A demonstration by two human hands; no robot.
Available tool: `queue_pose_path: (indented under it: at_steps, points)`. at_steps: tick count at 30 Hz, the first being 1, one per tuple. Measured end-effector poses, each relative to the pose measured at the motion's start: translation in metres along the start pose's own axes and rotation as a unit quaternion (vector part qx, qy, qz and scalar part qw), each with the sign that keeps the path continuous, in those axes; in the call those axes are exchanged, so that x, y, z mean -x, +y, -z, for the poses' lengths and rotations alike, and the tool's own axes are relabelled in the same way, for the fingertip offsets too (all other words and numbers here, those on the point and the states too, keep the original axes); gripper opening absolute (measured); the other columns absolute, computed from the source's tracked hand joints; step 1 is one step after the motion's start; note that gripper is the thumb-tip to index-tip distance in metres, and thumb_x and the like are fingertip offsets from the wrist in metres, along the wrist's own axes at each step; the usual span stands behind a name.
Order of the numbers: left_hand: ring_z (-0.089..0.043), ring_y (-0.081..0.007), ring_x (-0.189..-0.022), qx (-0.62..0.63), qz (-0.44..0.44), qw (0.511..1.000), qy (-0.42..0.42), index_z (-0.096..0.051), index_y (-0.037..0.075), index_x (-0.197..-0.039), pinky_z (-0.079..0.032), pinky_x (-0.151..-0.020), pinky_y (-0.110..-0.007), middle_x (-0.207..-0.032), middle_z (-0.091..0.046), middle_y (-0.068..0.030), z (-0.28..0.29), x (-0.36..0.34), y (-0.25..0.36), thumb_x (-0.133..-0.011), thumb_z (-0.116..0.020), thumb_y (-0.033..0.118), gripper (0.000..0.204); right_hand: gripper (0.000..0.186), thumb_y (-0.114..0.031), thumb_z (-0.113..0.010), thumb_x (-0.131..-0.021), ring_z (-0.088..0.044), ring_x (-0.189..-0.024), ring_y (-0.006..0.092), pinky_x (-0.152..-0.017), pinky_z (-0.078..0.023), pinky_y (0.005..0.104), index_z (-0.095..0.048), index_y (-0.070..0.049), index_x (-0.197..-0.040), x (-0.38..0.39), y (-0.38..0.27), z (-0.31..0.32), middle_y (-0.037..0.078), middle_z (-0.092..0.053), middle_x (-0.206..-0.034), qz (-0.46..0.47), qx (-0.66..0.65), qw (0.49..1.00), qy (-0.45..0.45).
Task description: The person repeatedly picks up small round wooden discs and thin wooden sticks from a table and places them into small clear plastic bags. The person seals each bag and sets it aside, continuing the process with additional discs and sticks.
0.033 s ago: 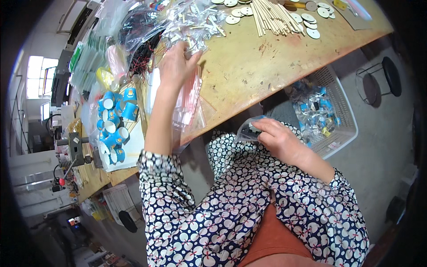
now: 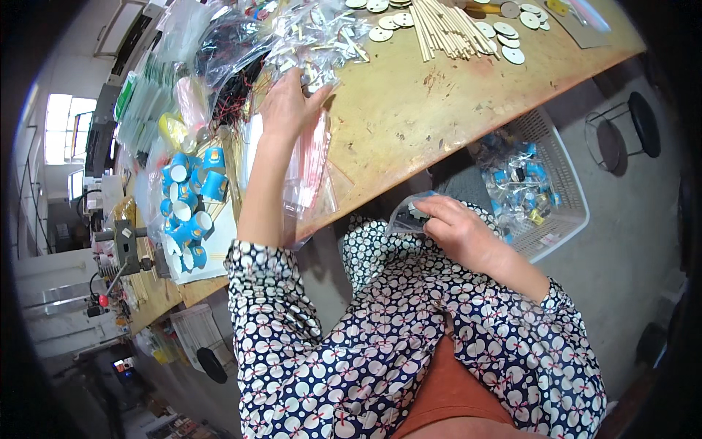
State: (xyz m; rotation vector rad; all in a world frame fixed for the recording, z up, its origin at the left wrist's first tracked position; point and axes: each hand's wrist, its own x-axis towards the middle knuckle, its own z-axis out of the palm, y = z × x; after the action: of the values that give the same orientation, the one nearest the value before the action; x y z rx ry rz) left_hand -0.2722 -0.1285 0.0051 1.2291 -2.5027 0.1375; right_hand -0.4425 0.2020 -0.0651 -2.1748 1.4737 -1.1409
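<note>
My left hand (image 2: pixel 285 106) reaches to the lower edge of a heap of small clear packets with white pieces (image 2: pixel 314 36), thumb spread from the fingers, fingertips partly hidden there. Under its wrist lie flat clear bags with pink edges (image 2: pixel 311 161). My right hand (image 2: pixel 457 230) is closed on a small clear plastic bag (image 2: pixel 401 218) above my lap, with small pieces inside that I cannot make out clearly.
Blue paper cups (image 2: pixel 214 186) are piled at left, beside a metal press (image 2: pixel 126 245). Wooden dowels (image 2: pixel 439 29) and pale discs (image 2: pixel 513 55) lie along the back. A white basket (image 2: pixel 567 219) of bagged items sits below the table's right edge; a stool (image 2: pixel 642 124) stands right.
</note>
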Motion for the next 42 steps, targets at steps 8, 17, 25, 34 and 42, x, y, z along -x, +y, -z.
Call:
queue_pose_path:
  at_steps: [8, 17, 25, 34, 42]
  points:
    - [-0.074, -0.0166, -0.083, 0.260, 0.090, 0.961, -0.020, -0.077, 0.006, -0.113, -0.056, -0.077, -0.033, -0.093, -0.079, -0.0108, -0.005, -0.022, -0.046, -0.096, -0.069, 0.031, 0.031, 0.012, -0.003, -0.069, -0.082, -0.063, -0.118, 0.0403, -0.099, -0.054, 0.0465, -0.061, 0.003, -0.087, 0.011, 0.011, 0.013, 0.023, -0.066, -0.123, -0.045, -0.031, 0.998, 0.035]
    - [-0.058, -0.0049, -0.066, 0.719, 0.130, 0.681, -0.050, -0.069, 0.004, -0.107, -0.045, -0.056, -0.017, -0.091, -0.071, -0.0027, 0.065, 0.054, 0.022, -0.100, -0.067, 0.006, 0.008, 0.015, -0.005, -0.076, -0.084, -0.063, -0.116, 0.0397, -0.096, -0.054, 0.0434, -0.066, 0.001, -0.093, -0.018, 0.005, 0.030, 0.021, -0.065, -0.125, -0.015, -0.053, 0.998, 0.044]
    - [-0.070, -0.0170, -0.060, 0.255, -0.255, 0.933, -0.016, -0.074, 0.006, -0.103, -0.052, -0.050, -0.029, -0.089, -0.077, -0.0085, 0.063, 0.143, 0.093, -0.088, -0.075, 0.009, 0.015, 0.012, -0.006, -0.076, -0.085, -0.063, -0.117, 0.0385, -0.098, -0.053, 0.0431, -0.069, 0.001, -0.091, -0.040, -0.006, 0.039, 0.019, -0.066, -0.130, 0.019, -0.072, 0.996, 0.049]
    - [-0.073, -0.0311, -0.078, -0.038, -0.278, 0.914, -0.294, -0.070, 0.009, -0.088, -0.057, -0.066, -0.042, -0.083, -0.072, -0.0110, 0.064, 0.160, 0.107, -0.080, -0.070, 0.016, 0.011, 0.018, -0.002, -0.077, -0.080, -0.063, -0.118, 0.0383, -0.097, -0.054, 0.0438, -0.068, 0.003, -0.094, -0.031, -0.005, 0.006, 0.018, -0.065, -0.132, 0.054, -0.076, 0.995, -0.022]
    - [-0.070, -0.0326, -0.107, 0.307, -0.210, 0.858, -0.354, -0.069, 0.012, -0.129, -0.058, -0.089, -0.038, -0.131, -0.069, -0.0113, 0.084, 0.149, 0.104, -0.084, -0.080, 0.022, 0.048, 0.019, -0.002, -0.076, -0.081, -0.063, -0.119, 0.0387, -0.100, -0.053, 0.0453, -0.069, 0.002, -0.098, -0.018, 0.009, 0.018, 0.018, -0.065, -0.133, 0.032, -0.064, 0.997, 0.037]
